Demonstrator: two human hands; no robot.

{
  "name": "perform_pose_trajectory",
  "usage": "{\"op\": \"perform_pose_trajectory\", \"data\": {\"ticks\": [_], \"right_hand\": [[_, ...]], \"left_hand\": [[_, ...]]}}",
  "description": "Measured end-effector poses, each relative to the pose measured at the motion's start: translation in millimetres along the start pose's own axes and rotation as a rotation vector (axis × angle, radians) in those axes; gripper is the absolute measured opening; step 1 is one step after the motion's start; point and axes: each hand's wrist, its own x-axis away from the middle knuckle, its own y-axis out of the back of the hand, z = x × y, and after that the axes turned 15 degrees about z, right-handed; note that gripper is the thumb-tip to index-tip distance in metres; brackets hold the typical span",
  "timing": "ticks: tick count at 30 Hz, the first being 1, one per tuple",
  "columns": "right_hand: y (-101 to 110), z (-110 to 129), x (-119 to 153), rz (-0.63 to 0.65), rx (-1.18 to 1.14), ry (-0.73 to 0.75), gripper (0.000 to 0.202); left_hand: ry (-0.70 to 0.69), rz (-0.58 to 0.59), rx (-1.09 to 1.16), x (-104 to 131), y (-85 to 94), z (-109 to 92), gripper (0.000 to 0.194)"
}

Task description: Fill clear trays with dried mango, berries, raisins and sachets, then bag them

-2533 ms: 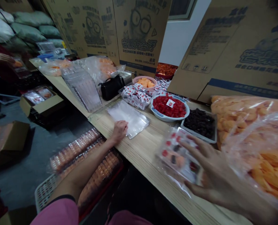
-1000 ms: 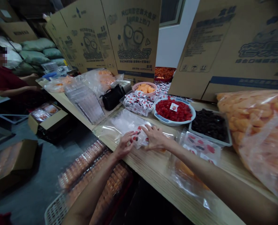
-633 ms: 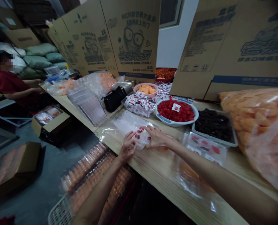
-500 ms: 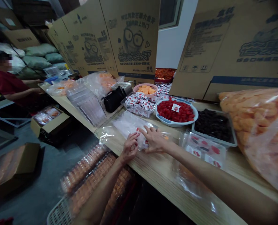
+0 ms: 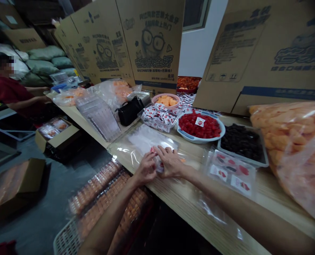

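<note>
At the table's front edge, my left hand (image 5: pixel 146 169) has its fingers bent around the near left side of a small clear plastic package (image 5: pixel 159 167). Across the other side curls my right hand (image 5: pixel 170 162), its fingertips close to those of the left. A red piece (image 5: pixel 153 149) shows by the fingertips, and part of a printed sachet is visible under them. Most of the package is hidden by the hands. Thin clear plastic bags (image 5: pixel 141 140) lie flat just beyond. To the right rests a filled clear tray (image 5: pixel 230 171) with red and dark pieces and sachets.
Behind stand a bowl rim (image 5: pixel 221 131) around red candies, a tub of dark pieces (image 5: pixel 239 141), a container of sachets (image 5: pixel 160 118) and a black pouch (image 5: pixel 130 111). A big bag of orange pieces (image 5: pixel 292 141) is at right. Packed trays (image 5: pixel 104 198) sit below; a co-worker (image 5: pixel 14 90) is left.
My right hand's fingers have drawn in from a spread pose and closed over the package. My left fingers have closed in against it. The package has shifted slightly toward me.
</note>
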Motion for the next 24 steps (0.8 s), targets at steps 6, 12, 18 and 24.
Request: {"op": "perform_pose_trajectory", "data": {"ticks": [6, 12, 18, 24], "right_hand": [[-3, 21, -6, -0.015, -0.024, -0.122, 0.108], [20, -8, 13, 0.246, -0.087, 0.04, 0.127], [20, -37, 32, 0.208, 0.15, 0.124, 0.134], [16, -14, 15, 0.01, -0.096, 0.069, 0.115]], "left_hand": [[0.338, -0.003, -0.352, -19, -5.7, -7, 0.037], [0.336, 0.008, -0.334, -16, -14.6, 6, 0.045], [0.295, -0.077, -0.262, -12, -26.0, 12, 0.038], [0.075, -0.16, -0.187, -17, -28.4, -29, 0.026]]}}
